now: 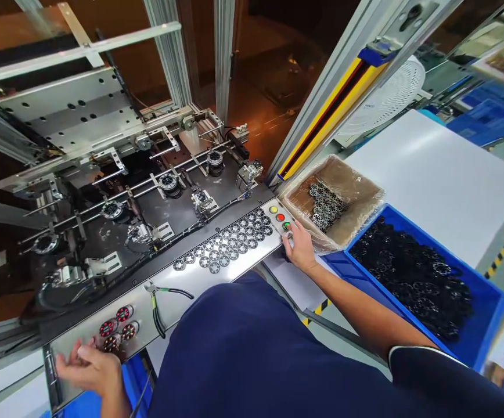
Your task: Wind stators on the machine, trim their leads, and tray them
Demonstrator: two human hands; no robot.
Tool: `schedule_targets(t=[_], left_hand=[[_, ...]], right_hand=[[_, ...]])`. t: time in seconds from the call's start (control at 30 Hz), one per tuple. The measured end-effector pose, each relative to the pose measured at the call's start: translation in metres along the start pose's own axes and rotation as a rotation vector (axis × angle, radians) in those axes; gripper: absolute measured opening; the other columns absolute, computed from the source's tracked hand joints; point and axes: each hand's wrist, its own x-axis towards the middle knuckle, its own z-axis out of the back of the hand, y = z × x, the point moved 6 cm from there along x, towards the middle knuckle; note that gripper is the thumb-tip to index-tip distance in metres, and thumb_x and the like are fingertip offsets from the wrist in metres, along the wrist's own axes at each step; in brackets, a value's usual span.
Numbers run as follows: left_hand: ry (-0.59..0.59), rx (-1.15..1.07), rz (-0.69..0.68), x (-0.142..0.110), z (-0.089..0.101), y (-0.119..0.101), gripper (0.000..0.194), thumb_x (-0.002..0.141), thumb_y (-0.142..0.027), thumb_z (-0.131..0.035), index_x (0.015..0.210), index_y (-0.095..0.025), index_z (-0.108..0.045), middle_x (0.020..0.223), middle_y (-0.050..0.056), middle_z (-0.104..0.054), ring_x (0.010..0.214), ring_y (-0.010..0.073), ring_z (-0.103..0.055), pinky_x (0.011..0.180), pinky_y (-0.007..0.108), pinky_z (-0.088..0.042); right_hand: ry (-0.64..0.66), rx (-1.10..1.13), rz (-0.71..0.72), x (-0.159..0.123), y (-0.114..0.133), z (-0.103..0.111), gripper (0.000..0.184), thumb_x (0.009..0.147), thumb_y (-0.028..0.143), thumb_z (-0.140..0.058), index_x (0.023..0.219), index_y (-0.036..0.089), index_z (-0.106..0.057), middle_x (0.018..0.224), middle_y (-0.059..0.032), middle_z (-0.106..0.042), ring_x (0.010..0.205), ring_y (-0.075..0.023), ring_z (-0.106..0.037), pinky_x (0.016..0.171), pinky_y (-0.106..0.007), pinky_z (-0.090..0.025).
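Note:
My right hand [301, 248] rests at the right end of the metal ledge [182, 310], a fingertip on the green button [287, 226]. Beside that button are a red button [280, 217] and a yellow button [273, 209]. Rows of flat round black-and-silver parts [223, 261] lie left of the buttons. At the ledge's left end, my left hand [90, 367] hovers with loosely bent fingers, nothing visible in it. Several round parts with red and copper-coloured segments [108, 328] stand just beyond it. Diagonal cutters [158, 302] with green-and-black handles lie between the two groups.
Beyond the ledge is a machine with rods, clamps and round black parts [169, 183] in its stations. To the right are a plastic-lined carton [356, 191] with stacked parts and a blue bin [489, 325] of black parts. A yellow-edged post [321, 122] rises behind the carton.

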Motion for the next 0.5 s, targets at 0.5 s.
schedule_targets(t=[0.5], left_hand=[[0.009, 0.089, 0.062, -0.008, 0.000, -0.010, 0.059, 0.086, -0.056, -0.048, 0.143, -0.039, -0.046, 0.129, 0.004, -0.069, 0.121, 0.0379, -0.065, 0.102, 0.062, -0.052]], right_hand=[[-0.132, 0.069, -0.017, 0.041, 0.012, -0.008, 0.039, 0.099, 0.034, -0.038, 0.123, 0.014, -0.062, 0.119, -0.0193, -0.062, 0.112, -0.0309, -0.060, 0.095, -0.049, -0.054]])
